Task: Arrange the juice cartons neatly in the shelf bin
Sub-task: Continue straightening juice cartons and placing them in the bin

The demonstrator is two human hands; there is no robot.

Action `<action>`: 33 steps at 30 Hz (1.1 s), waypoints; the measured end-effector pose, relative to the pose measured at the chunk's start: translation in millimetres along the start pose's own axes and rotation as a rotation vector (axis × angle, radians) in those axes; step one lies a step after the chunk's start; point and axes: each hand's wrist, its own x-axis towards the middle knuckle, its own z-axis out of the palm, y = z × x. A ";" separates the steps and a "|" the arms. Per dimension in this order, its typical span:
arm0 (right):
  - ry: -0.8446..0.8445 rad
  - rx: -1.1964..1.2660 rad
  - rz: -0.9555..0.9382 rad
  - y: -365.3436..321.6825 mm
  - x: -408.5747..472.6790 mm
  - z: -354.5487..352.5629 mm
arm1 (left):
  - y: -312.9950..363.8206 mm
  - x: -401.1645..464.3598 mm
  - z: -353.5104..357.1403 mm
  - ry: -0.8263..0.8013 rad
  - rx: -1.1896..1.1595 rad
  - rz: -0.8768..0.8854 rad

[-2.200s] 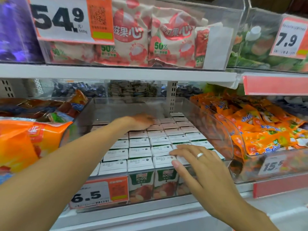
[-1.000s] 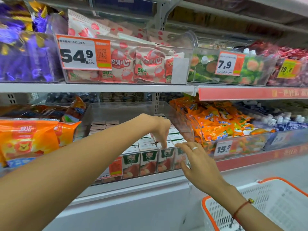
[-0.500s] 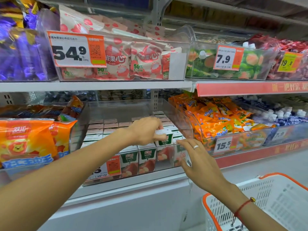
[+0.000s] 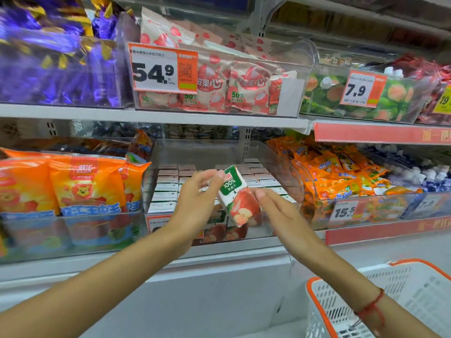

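Centre of frame: small juice carton [image 4: 236, 196], boxy, smooth printed card, white w/ green top band reading "100%" and red apple art below. Tilted, top leaning up-left, lifted clear above the front row. Pinched at its upper left edge by left hand [image 4: 195, 203], thumb and fingers [image 4: 218, 174] curled onto it. Right hand [image 4: 280, 215] just beside carton's lower right, fingers straight and relaxed, tips near or touching the side; can't tell which. Red string bracelet [image 4: 371, 306] on right wrist, lower right.

Behind: clear hard-plastic shelf bin [image 4: 280, 167], curved front corner, packed w/ rows of cartons [image 4: 168, 191], flat white tops in a grid, apple fronts showing thru front wall. Orange-white price tag [image 4: 156, 222] at bin's lower left, mostly hidden by left arm.

Vs 0.5 s ago: carton was low at the front row under left hand; now raised and tipped, label facing out. Right hand was at bin's front right corner; now closer in by the carton.

Left of frame: glossy orange crinkly snack bags [image 4: 80, 184]. Right: small orange packets [image 4: 341, 172] in next bin. Lower right: white slotted plastic basket [image 4: 402, 296], orange rim.
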 end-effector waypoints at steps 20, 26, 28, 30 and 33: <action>-0.248 0.326 0.293 7.7 -11.5 68.6 | -24.2 -50.6 -67.3 -0.224 0.075 -0.346; -0.232 0.295 0.293 10.2 -8.7 68.7 | -21.7 -49.9 -66.9 -0.240 0.074 -0.340; -0.239 0.285 0.303 10.3 -8.4 68.7 | -22.4 -48.4 -67.2 -0.243 0.079 -0.346; -0.245 0.280 0.311 10.2 -8.7 68.7 | -22.6 -47.9 -67.1 -0.247 0.074 -0.348; -0.279 0.285 0.322 10.6 -8.9 66.3 | -23.2 -48.7 -66.8 -0.238 0.059 -0.337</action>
